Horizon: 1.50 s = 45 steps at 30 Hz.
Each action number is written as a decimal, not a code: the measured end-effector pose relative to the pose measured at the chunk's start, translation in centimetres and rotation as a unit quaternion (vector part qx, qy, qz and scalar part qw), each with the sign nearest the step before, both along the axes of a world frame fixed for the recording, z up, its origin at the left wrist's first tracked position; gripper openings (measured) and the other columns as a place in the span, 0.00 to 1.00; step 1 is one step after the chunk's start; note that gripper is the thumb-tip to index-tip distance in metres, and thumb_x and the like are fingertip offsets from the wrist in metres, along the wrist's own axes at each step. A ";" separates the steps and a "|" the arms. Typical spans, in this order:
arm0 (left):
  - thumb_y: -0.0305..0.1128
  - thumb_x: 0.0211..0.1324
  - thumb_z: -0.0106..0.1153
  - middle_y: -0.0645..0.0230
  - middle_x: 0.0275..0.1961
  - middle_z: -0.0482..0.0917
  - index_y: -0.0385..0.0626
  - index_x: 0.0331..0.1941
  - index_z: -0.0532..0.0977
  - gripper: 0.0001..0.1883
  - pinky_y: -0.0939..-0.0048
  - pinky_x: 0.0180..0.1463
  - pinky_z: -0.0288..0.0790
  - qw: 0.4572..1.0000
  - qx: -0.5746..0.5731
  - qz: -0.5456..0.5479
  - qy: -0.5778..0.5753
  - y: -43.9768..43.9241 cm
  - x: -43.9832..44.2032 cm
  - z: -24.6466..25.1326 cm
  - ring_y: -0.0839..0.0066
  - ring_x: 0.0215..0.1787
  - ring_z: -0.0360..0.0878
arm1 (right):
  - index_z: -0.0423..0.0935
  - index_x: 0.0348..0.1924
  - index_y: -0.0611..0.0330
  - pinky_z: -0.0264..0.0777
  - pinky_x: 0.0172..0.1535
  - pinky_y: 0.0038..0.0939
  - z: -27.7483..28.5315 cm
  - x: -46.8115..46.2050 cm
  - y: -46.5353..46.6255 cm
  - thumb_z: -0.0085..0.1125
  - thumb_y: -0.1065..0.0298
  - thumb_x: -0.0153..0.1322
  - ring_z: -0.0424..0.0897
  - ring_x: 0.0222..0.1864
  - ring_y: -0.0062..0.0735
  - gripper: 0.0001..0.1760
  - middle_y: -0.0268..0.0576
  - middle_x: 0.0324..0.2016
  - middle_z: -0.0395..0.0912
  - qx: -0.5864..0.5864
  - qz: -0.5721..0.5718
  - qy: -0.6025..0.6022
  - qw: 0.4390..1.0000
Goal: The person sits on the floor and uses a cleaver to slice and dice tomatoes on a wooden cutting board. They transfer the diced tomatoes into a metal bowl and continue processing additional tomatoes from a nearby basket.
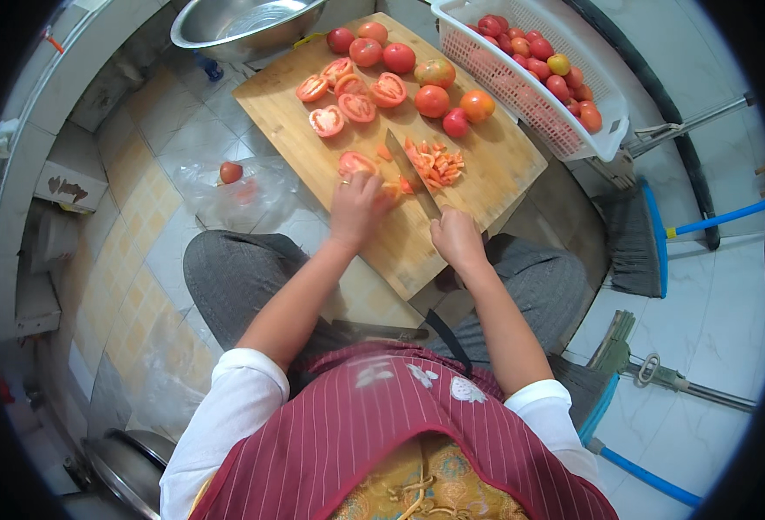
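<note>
My right hand (458,239) grips the handle of a kitchen knife (411,170), its blade slanting up and left over a wooden cutting board (408,263). Slightly blurred, my left hand (358,207) holds a tomato piece (392,192) against the board, left of the blade. A cut tomato (355,162) shows just beyond its fingertips. Right of the blade lies a heap of chopped tomato (439,164). Several tomato halves (357,107) rest farther up, mostly cut side up. Whole tomatoes (432,101) line the board's far part.
A white plastic basket (590,144) of tomatoes stands beyond the board at right, a metal basin (207,39) at far left. On the tiled floor, a plastic bag (194,195) lies under a tomato (231,172). Brooms (632,237) and a mop (616,354) are at right.
</note>
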State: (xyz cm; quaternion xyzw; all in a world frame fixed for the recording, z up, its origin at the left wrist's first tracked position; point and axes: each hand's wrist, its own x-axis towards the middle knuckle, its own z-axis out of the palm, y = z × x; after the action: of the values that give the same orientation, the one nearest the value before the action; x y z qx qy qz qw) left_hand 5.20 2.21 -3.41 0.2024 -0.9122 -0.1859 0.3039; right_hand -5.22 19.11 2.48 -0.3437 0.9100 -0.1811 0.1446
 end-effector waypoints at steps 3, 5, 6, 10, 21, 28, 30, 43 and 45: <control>0.33 0.50 0.65 0.65 0.45 0.76 0.45 0.39 0.75 0.13 0.60 0.46 0.72 0.999 0.039 -0.012 -0.010 1.2 0.0 -0.6 0.59 0.46 0.76 | 0.79 0.28 0.72 0.75 0.41 0.50 -0.5 -0.2 -1.0 0.53 0.68 0.65 0.81 0.33 0.62 0.13 0.66 0.26 0.79 0.028 0.010 0.004 1.000; 0.30 0.49 0.64 0.64 0.45 0.76 0.44 0.38 0.75 0.12 0.61 0.44 0.73 0.998 0.056 -0.030 -0.008 1.7 -0.5 -0.9 0.59 0.44 0.77 | 0.78 0.26 0.72 0.75 0.41 0.50 -0.9 -0.9 -2.0 0.52 0.68 0.65 0.81 0.32 0.62 0.13 0.67 0.25 0.78 0.040 -0.004 -0.019 0.999; 0.29 0.49 0.64 0.64 0.45 0.76 0.44 0.38 0.75 0.11 0.61 0.44 0.73 0.997 0.060 -0.041 -0.008 1.9 -0.8 -1.0 0.59 0.44 0.77 | 0.79 0.26 0.72 0.75 0.40 0.50 -1.0 -1.3 -2.7 0.52 0.69 0.65 0.81 0.32 0.63 0.13 0.67 0.25 0.78 0.039 -0.014 -0.038 0.998; 0.26 0.48 0.62 0.63 0.45 0.76 0.43 0.39 0.75 0.12 0.62 0.46 0.74 0.994 0.051 -0.091 0.006 1.6 -2.2 -1.1 0.59 0.45 0.77 | 0.80 0.30 0.69 0.75 0.43 0.49 0.3 -2.3 -3.2 0.54 0.70 0.64 0.81 0.37 0.61 0.10 0.66 0.29 0.80 0.039 -0.053 -0.054 0.996; 0.25 0.47 0.60 0.62 0.46 0.76 0.42 0.42 0.74 0.15 0.62 0.50 0.73 0.992 0.044 -0.119 -0.025 1.5 -3.2 -1.6 0.59 0.49 0.75 | 0.79 0.30 0.70 0.75 0.40 0.51 -2.1 -1.2 -2.4 0.55 0.69 0.64 0.81 0.32 0.61 0.11 0.67 0.26 0.79 0.056 -0.007 0.050 0.997; 0.25 0.47 0.60 0.60 0.44 0.76 0.41 0.42 0.73 0.15 0.62 0.49 0.74 0.992 0.068 -0.099 0.028 1.7 -3.2 -2.0 0.58 0.46 0.77 | 0.78 0.31 0.68 0.75 0.42 0.51 0.2 -1.3 -0.9 0.56 0.69 0.65 0.82 0.35 0.62 0.09 0.65 0.27 0.80 0.033 -0.007 0.037 0.999; 0.25 0.47 0.60 0.60 0.43 0.75 0.42 0.42 0.73 0.15 0.62 0.48 0.74 0.993 0.062 -0.096 0.014 1.4 -3.4 -2.4 0.58 0.45 0.77 | 0.78 0.30 0.68 0.75 0.41 0.51 0.2 -0.2 -0.1 0.56 0.70 0.65 0.82 0.35 0.62 0.09 0.64 0.27 0.80 0.083 0.028 0.056 0.995; 0.25 0.49 0.55 0.61 0.41 0.74 0.42 0.42 0.73 0.13 0.62 0.45 0.74 0.993 0.061 -0.097 0.025 1.7 -3.1 -2.7 0.60 0.46 0.76 | 0.81 0.30 0.67 0.76 0.42 0.49 1.1 -0.9 -0.5 0.55 0.71 0.63 0.82 0.36 0.61 0.09 0.65 0.30 0.80 0.076 0.048 0.044 0.995; 0.26 0.46 0.60 0.61 0.39 0.74 0.43 0.41 0.73 0.15 0.61 0.45 0.73 0.993 0.056 -0.091 0.040 1.5 -3.1 -3.1 0.60 0.44 0.76 | 0.80 0.30 0.69 0.76 0.42 0.50 0.3 -0.1 -0.9 0.55 0.71 0.64 0.82 0.35 0.61 0.09 0.66 0.29 0.80 0.112 0.029 0.040 0.992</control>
State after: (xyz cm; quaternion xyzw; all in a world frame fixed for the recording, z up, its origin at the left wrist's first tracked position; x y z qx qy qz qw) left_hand 2.05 3.75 -6.50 0.1281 -0.9018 -0.2717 0.3105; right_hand -5.31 18.19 2.73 -0.3585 0.9193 -0.0599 0.1506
